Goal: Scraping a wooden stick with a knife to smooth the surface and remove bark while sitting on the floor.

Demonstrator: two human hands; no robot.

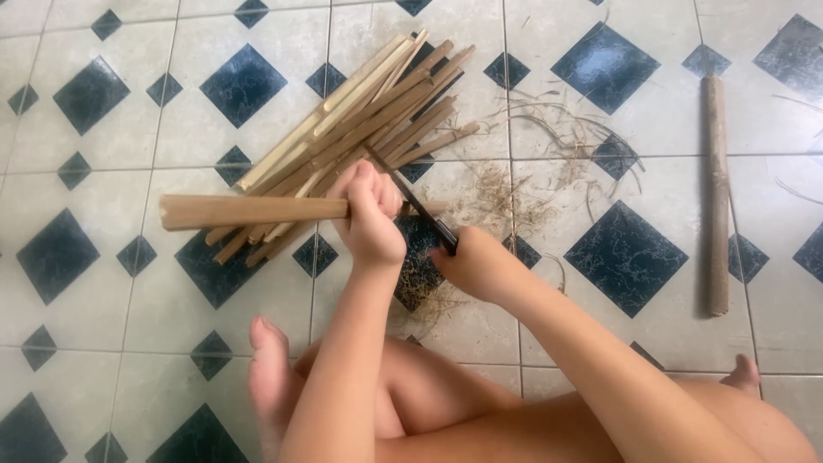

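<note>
**Two hands, a bamboo strip and a knife on the tiled floor**

On the left side of the floor [111, 137], which has pale tiles with dark blue diamonds, one flat bamboo strip [249, 211] lies almost horizontal, and its free end points to the left. Behind it rests a pile of split bamboo sticks [360, 116]; they spread like a fan, from the lower left up to the upper right.

At the middle, the left hand [370, 219] is clenched firmly around the right part of the bamboo strip, with the fingers wrapped over it and the knuckles turned toward the camera. Just beside it, the right hand [476, 266] is closed around the dark handle of a knife [410, 195]. The blade goes up and to the left from this hand and passes close behind the left hand, at the place where the strip is held. If the edge really touches the strip, I cannot tell, because the left hand hides that point.

Around the hands and further to the right, thin dry fibres and shavings [531, 171] lie scattered on the tiles. Well apart, near the right edge, a round bamboo pole [717, 193] lies upright in the picture.

Along the bottom, the person's bare crossed legs and a foot [270, 386] rest on the floor.
</note>
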